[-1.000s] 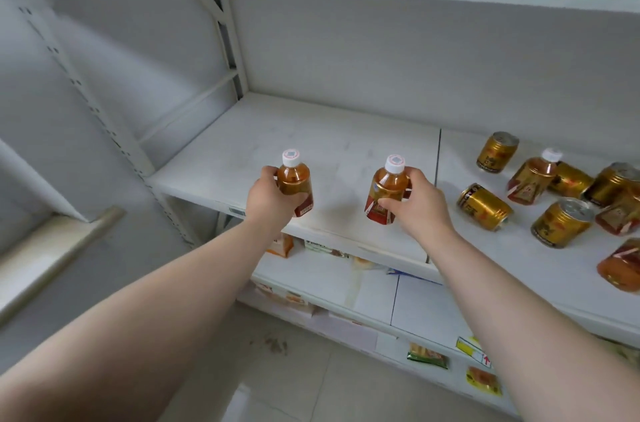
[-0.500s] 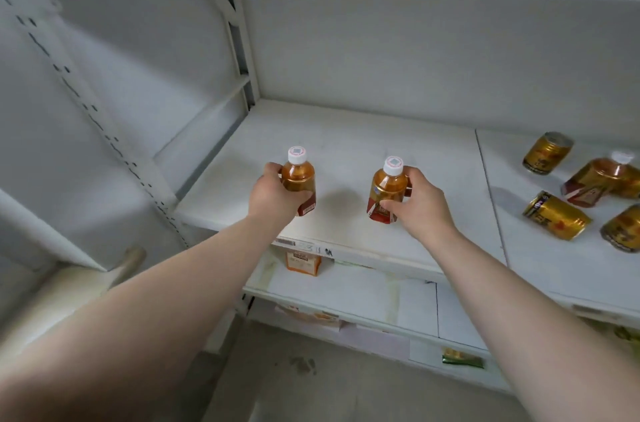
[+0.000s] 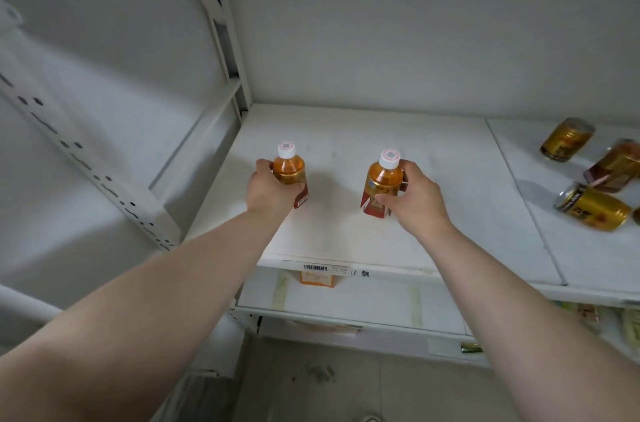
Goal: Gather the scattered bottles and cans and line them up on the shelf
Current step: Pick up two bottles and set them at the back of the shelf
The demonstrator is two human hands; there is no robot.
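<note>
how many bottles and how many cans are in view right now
Bottles: 3 (left-hand bottle, right-hand bottle, lying bottle)
Cans: 2 (back can, front can)
Total: 5; a sliver at the right edge is too cut off to count.

My left grip point(image 3: 270, 191) hides the lower body of the white-capped amber plastic bottle point(image 3: 289, 167), so whether its base touches the white shelf point(image 3: 346, 241) I cannot tell. The right edge cuts off a lying red-labelled amber bottle point(image 3: 614, 165); print on the barcode tag point(image 3: 315, 268) is too small to read.
</note>
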